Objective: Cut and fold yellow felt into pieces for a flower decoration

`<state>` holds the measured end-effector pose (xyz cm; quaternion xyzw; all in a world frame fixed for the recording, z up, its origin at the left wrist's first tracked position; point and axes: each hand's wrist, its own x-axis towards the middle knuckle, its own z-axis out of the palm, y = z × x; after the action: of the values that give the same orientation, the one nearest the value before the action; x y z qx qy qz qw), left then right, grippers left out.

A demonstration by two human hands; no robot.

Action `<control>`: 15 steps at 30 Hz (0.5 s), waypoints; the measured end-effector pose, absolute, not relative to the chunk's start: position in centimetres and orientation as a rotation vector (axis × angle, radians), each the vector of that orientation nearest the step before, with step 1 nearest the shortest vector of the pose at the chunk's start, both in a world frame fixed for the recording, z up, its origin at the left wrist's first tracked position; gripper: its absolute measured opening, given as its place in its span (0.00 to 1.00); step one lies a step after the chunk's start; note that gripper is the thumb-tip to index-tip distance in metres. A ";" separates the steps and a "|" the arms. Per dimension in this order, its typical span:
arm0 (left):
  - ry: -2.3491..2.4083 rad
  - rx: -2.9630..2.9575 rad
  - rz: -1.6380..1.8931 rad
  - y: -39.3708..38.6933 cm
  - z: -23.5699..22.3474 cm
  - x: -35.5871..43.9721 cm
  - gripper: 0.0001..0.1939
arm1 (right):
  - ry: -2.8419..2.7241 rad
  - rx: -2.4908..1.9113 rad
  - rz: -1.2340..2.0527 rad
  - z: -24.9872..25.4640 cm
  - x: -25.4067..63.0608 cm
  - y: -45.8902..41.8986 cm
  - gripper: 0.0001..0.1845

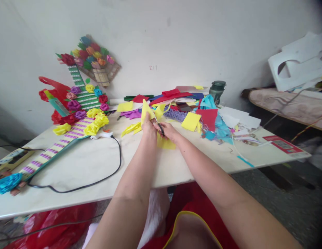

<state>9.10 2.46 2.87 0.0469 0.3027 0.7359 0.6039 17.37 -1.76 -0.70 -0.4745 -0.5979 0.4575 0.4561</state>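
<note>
My left hand (148,126) is closed on a piece of yellow crepe paper (146,110), which sticks up above the fingers. Close beside it, my right hand (168,131) grips a pair of scissors (161,129) with dark handles, the blades pointing up and left at the paper. Whether the blades are on the paper I cannot tell. Below the hands another yellow piece (166,143) shows on the table. Yellow strips (131,129) lie to the left, and a folded yellow square (191,121) lies to the right.
A decorated panel with paper flowers (84,100) covers the table's left side, near a glue gun (102,136) with a black cord (119,162). Coloured paper sheets (173,97) and scraps (223,129) pile up at the back and right, by a dark bottle (217,91).
</note>
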 end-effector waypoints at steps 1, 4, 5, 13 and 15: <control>0.697 0.108 1.699 2.5 2.8 9.1 0.04 | -1.479 -1.171 1.119 -0.7 17.4 -1.7 0.24; 0.688 0.105 1.693 2.8 2.6 9.0 0.04 | -1.493 -1.183 1.097 -0.6 17.3 -1.8 0.24; 0.684 0.104 1.696 2.9 2.5 9.0 0.04 | -1.495 -1.184 1.095 -0.5 17.2 -1.9 0.23; 0.680 0.163 1.691 3.9 1.8 8.4 0.05 | -1.460 -1.156 1.134 -0.2 16.9 -2.2 0.21; 0.684 0.194 1.688 3.8 1.9 8.4 0.06 | -1.469 -1.156 1.141 -0.2 17.0 -2.2 0.22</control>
<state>8.38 3.80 1.92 0.0840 0.2961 0.7308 0.6092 16.96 -2.20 -0.17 -0.4691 -0.5964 0.4633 0.4578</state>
